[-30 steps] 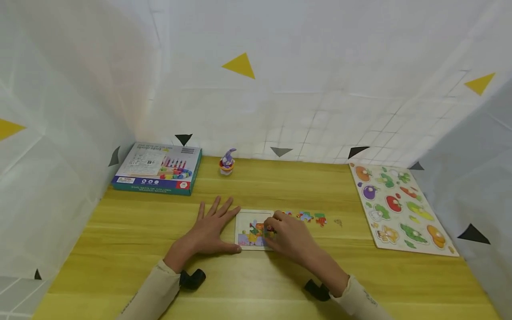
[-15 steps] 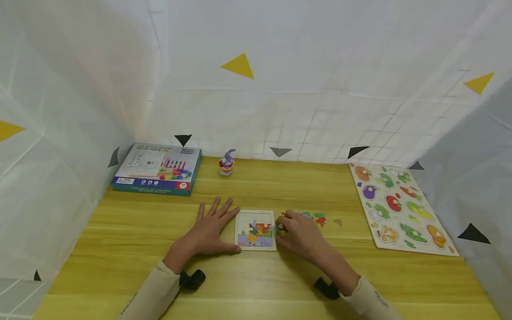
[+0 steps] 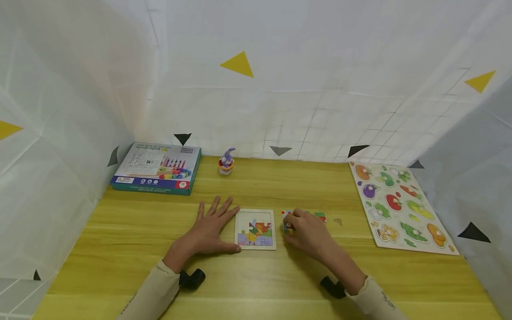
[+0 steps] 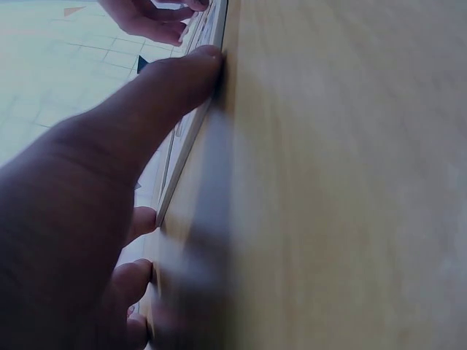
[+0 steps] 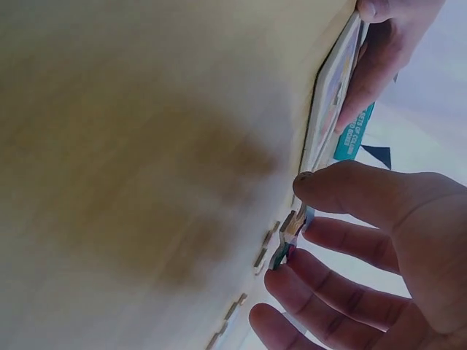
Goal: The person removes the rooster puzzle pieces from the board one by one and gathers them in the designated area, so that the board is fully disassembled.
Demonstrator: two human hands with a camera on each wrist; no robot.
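Note:
A square jigsaw frame (image 3: pixel 256 248) lies on the table, its lower part filled with joined pieces (image 3: pixel 256 234) and its upper part bare. My left hand (image 3: pixel 208 231) rests with fingers spread, thumb at the frame's lower left corner and index finger at its upper left. Just right of the frame, my right hand (image 3: pixel 312 233) pinches a colourful puzzle piece (image 5: pixel 293 224) between thumb and fingers, as the right wrist view shows. Several loose puzzle pieces (image 3: pixel 321 216) lie beside that hand, partly hidden by it.
A vegetable peg puzzle board (image 3: pixel 404 209) lies at the right. At the back left is a boxed bead set (image 3: pixel 158 169), and near it a small purple figurine (image 3: pixel 226 162). White sheeting (image 3: pixel 304 111) closes off the back and sides.
My right hand has moved right, from over the frame's right side to beside the loose pieces, with the puzzle piece in its fingers. The left hand has stayed in place.

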